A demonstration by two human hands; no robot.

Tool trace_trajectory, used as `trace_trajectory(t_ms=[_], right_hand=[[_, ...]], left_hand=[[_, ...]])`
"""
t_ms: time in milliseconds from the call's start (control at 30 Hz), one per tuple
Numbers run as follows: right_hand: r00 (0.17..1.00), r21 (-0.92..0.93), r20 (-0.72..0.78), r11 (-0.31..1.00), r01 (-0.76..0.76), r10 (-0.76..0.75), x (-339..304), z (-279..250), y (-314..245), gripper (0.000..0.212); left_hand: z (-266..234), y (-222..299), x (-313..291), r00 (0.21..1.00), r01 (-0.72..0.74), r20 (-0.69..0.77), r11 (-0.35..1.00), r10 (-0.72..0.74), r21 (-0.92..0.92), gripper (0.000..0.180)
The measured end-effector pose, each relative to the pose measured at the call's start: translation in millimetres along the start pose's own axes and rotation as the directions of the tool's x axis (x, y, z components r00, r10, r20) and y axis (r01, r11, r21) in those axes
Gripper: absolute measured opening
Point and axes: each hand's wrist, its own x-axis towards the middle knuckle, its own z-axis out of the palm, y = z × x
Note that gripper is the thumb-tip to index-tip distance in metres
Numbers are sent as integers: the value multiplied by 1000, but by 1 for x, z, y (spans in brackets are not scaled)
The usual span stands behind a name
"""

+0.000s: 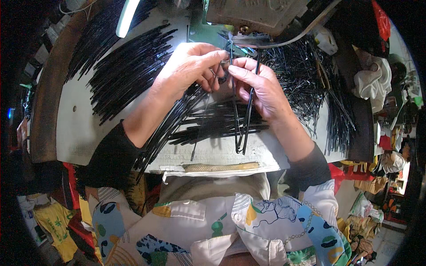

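Note:
My left hand [193, 66] and my right hand [259, 86] are close together just in front of the needle area of a sewing machine [257, 20]. Thumb and fingers of the left pinch the upper end of a narrow black strip [234, 104]. The right grips the same strip a little lower and to the right, its thumb pressed on it. Lengths of black strip hang from the right hand toward the table's front edge, bent near the bottom. A thin dark strand [203, 117] trails down below my left hand. The fingers hide part of the strips.
Black strips lie in bundles [128, 75] on the left of the pale table [73, 128], with more [213, 122] below my hands. A tangled heap [295, 75] fills the right. A lit tube lamp [128, 17] hangs at upper left. White cloth [372, 80] sits beyond the right edge.

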Motion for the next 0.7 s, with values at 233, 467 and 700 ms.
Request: trace_trajectory(t_ms=[233, 467, 700], right_hand=[[1000, -23, -5, 1000, 3, -3, 3, -4, 1, 21], [1000, 27, 9, 1000, 3, -3, 6, -2, 1, 20], [1000, -33, 24, 999, 17, -16, 6, -2, -1, 19]], left_hand=[[-1, -6, 5, 998, -59, -36, 998, 60, 32, 29], [4, -7, 6, 993, -101, -48, 993, 104, 60, 29], [4, -11, 10, 991, -131, -29, 989, 133, 67, 30]])
